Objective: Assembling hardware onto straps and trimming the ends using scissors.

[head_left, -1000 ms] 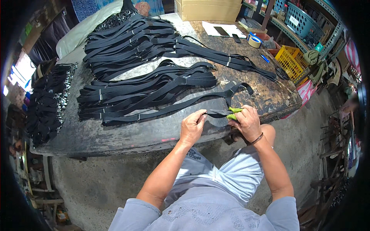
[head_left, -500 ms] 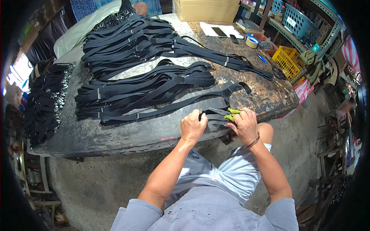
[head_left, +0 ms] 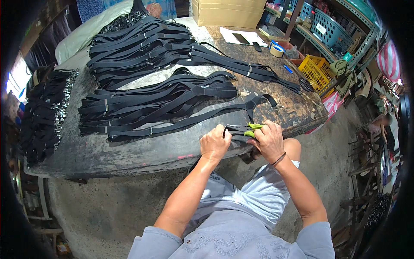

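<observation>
At the table's (head_left: 129, 159) near edge, the left hand (head_left: 214, 144) pinches a soft, limp black strap (head_left: 235, 129) while the right hand (head_left: 268, 140) grips green-handled snips (head_left: 252, 129); it is best held close to the cut.

Soft daylight lit the scene evenly, with a glaring bright patch at the far left edge. Fisheye distortion bent the edges inside a black rim; the centre stayed sharp.

A cluttered workshop with a worn table at its centre.
The dark, scuffed table (head_left: 142, 151) stands on a grey concrete floor (head_left: 99, 207). Shelves (head_left: 345, 30) with baskets line the right side, a yellow crate (head_left: 317, 71) below them. A cardboard box (head_left: 227, 11) sits at the far end. Daylight enters at the left (head_left: 15, 80).
</observation>
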Demonstrator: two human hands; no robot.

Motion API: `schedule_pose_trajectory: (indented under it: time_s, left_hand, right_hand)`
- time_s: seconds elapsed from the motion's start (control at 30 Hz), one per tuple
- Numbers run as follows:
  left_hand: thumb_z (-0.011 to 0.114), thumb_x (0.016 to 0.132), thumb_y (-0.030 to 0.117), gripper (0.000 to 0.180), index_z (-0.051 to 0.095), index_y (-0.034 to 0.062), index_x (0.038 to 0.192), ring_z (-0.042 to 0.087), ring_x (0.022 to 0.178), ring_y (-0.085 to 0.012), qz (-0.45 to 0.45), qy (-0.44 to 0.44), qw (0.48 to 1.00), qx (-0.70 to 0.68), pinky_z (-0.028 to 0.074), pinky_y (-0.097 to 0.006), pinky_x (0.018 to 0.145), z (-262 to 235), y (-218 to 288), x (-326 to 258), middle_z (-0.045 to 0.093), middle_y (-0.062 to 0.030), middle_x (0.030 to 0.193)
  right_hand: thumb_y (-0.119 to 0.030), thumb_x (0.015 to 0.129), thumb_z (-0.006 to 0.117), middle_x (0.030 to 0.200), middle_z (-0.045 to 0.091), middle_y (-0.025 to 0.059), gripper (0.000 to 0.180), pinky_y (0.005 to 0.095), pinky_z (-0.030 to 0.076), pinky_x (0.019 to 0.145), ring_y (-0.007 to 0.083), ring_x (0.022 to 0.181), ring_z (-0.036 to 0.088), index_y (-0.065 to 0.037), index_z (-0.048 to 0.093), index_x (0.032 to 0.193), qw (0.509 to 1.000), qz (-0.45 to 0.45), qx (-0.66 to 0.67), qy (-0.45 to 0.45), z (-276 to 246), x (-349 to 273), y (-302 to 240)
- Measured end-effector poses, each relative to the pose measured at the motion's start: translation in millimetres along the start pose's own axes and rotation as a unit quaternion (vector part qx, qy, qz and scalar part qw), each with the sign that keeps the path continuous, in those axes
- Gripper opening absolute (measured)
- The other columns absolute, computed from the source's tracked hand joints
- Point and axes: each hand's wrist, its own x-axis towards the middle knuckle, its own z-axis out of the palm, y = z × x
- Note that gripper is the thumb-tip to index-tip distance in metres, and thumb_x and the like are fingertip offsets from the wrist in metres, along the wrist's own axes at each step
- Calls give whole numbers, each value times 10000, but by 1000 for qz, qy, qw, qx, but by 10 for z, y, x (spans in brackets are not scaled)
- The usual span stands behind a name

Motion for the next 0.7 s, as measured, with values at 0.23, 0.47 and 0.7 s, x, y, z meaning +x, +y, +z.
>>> schedule_pose_trajectory:
  time_s: [0.23,0.47,0.7]
  left_hand:
    - [607,802,239,206,550,55,728,624,665,-391,3,4,1000,6,492,-487,612,3,2,-3,642,-172,721]
    - [602,803,244,204,557,57,735,626,670,-387,1,3,1000,6,492,-486,614,17,-22,12,643,-172,726]
    - [601,806,249,203,563,59,745,623,669,-388,-1,-5,1000,4,489,-488,616,-6,-14,-15,643,-170,731]
  right_hand:
    - [-337,656,760,861,551,50,326,400,390,825,256,983,503,-108,609,832,1000,-2,-16,-5,17,10,-10]
    - [-327,650,762,858,546,53,329,403,391,822,263,982,501,-100,599,824,1000,-9,-18,12,-8,40,-27]
    - [-316,660,761,895,555,80,324,438,385,843,308,1042,500,-85,617,837,1000,16,5,-17,40,-12,-22]
